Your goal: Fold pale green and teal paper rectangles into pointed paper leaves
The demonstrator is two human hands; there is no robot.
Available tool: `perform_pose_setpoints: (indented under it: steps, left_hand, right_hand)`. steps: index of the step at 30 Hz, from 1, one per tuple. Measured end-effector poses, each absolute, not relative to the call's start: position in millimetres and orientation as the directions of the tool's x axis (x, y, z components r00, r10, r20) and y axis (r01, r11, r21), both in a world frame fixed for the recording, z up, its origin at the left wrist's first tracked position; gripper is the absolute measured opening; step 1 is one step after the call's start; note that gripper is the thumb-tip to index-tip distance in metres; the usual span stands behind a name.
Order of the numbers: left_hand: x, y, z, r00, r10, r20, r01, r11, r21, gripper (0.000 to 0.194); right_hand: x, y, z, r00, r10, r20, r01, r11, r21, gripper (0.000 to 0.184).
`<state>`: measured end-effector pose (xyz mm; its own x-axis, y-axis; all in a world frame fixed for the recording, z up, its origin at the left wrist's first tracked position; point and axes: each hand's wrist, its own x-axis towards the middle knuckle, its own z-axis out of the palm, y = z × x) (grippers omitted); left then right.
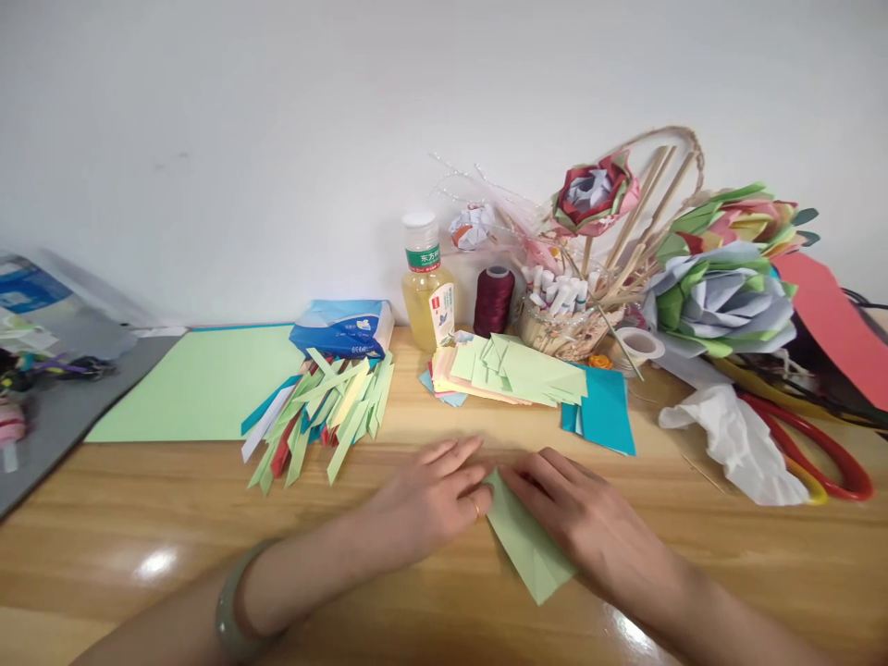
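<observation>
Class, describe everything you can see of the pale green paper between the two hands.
The pale green paper looks thin and matte, folded, with crease lines near its pointed near end. It lies on the wooden table, point toward the viewer. The left hand is at its far left edge; the right hand covers part of its right side, hiding the full outline.

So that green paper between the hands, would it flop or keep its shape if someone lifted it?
The green paper is probably very light, being just thin folded sheet. It would likely keep its shape fairly well, since creases show near its pointed lower end. Pushed, it may slide easily: the wooden table looks smooth and glossy.
</observation>
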<state>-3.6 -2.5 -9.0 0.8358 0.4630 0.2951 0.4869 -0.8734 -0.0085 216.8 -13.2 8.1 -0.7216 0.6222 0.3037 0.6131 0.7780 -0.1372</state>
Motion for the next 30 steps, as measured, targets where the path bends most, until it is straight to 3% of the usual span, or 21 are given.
perform_pose_setpoints:
  steps: [7,12,15,17,21,30]
  left_hand:
    - [-6,-3,-7,0.824,0.489,0.287,0.499,-0.865,0.041,0.020]
    - [-8,1,-9,0.821,0.501,0.273,0.488,-0.865,0.122,0.026]
    - [-7,2,-9,0.818,0.504,0.276,0.494,-0.862,0.111,0.028]
    - [-6,1,-6,0.800,0.497,0.337,0.504,-0.861,0.072,0.028]
    - [0,-5,-1,0.747,0.451,0.488,0.502,-0.864,0.029,0.020]
    - [6,-15,-11,0.786,0.421,0.452,0.490,-0.871,-0.042,0.018]
  right_hand:
    - [241,-7,14,-0.762,0.589,0.270,0.539,0.807,-0.242,0.029]
    - [251,1,29,-0.768,0.633,0.092,0.500,0.684,-0.532,0.023]
    - [247,-1,29,-0.792,0.610,0.016,0.471,0.628,-0.619,0.026]
    - [243,-4,24,-0.796,0.604,0.041,0.463,0.651,-0.602,0.022]
    - [235,-10,10,-0.688,0.697,0.203,0.576,0.694,-0.431,0.024]
    - [231,-9,13,-0.705,0.648,0.287,0.588,0.761,-0.274,0.021]
